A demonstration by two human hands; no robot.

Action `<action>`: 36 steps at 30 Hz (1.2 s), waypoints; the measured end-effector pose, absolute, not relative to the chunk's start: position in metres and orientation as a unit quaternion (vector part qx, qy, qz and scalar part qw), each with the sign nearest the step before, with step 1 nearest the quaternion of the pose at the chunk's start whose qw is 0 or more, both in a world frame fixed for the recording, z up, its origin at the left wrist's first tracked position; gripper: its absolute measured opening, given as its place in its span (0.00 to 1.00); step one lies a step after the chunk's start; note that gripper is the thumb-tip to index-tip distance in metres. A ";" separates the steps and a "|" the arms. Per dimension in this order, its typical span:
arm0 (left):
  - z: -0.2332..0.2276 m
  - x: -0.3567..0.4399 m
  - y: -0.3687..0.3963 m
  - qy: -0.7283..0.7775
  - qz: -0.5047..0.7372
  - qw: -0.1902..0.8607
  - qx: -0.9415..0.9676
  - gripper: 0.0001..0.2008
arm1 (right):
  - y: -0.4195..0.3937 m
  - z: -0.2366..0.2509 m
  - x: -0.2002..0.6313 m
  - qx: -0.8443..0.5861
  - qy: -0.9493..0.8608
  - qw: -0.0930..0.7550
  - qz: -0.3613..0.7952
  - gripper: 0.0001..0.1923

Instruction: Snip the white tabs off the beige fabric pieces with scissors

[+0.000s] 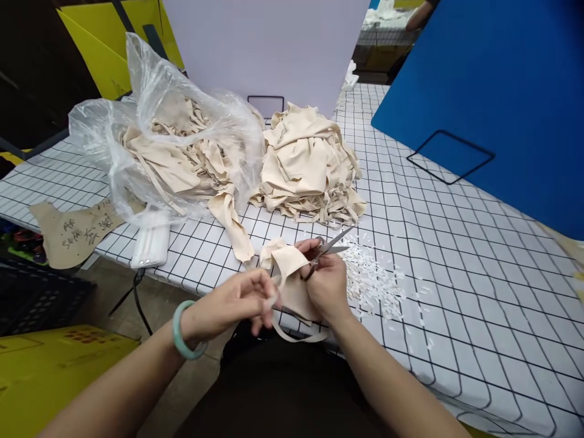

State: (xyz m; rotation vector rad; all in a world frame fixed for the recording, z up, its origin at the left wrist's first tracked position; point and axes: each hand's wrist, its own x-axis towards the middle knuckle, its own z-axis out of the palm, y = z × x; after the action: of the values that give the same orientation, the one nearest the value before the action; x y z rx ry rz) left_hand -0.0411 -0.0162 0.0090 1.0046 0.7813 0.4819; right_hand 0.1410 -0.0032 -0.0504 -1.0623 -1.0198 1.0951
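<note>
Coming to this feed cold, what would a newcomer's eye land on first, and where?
Probably the big blue panel filling the upper right, then the heap of beige pieces at the centre back, beside a clear plastic bag with more inside. Nearer, open-bladed scissors in the right hand stand out, with small white bits scattered just right of it. A pale green bangle circles the left wrist.

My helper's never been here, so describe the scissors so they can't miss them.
Find the white tablecloth with black grid lines. At its near edge, the right hand holds the scissors: two open metal blades, unlike the soft beige fabric beside them.
</note>
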 end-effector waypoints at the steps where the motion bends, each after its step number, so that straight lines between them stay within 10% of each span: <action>1: 0.004 -0.039 -0.019 0.328 0.192 0.839 0.389 0.11 | -0.002 -0.047 0.142 -0.444 -0.446 0.619 0.470 0.07; 12: 0.002 -0.016 -0.022 0.382 0.292 0.775 0.411 0.13 | -0.003 -0.034 0.151 -0.453 -0.475 0.592 0.468 0.07; 20: 0.035 -0.021 -0.025 0.399 0.379 0.304 0.777 0.12 | -0.019 -0.041 0.124 -0.440 -0.418 0.507 0.612 0.17; 28: -0.008 -0.003 -0.020 0.371 0.478 0.521 0.602 0.16 | -0.040 -0.047 0.136 -0.442 -0.482 0.448 0.609 0.18; 36: -0.018 0.007 -0.029 0.346 0.464 0.496 0.648 0.16 | -0.064 -0.019 0.188 -0.567 -0.692 0.313 0.318 0.23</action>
State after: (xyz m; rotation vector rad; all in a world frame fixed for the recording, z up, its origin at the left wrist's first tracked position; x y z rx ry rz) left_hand 0.0072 -0.0289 -0.0181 1.5693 0.8390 1.1236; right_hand 0.1878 -0.0645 -0.0192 -1.4965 -1.8257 0.8399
